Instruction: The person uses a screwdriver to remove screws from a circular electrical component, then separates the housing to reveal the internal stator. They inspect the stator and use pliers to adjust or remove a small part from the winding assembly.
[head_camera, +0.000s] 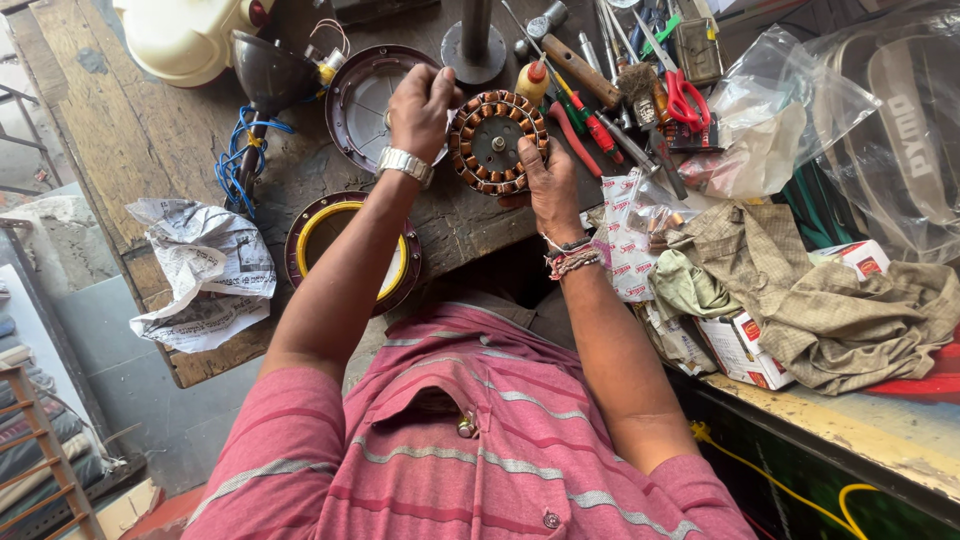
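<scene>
A round fan stator (493, 143) with copper-coloured windings round its rim lies on the worn wooden bench (120, 130). My right hand (547, 183) grips its near right edge. My left hand (420, 105), with a metal watch on the wrist, has its fingers closed at the stator's left edge, where it seems to pinch something small that I cannot make out. A dark round motor cover (352, 100) lies just left of that hand.
Another round cover with a yellow ring (306, 230) sits near the bench edge beside crumpled newspaper (200, 270). Blue wire (240, 150), screwdrivers, scissors (682, 95), a small glue bottle (533, 80), plastic bags and crumpled cloth (800, 290) crowd the right side. A metal post (474, 40) stands behind.
</scene>
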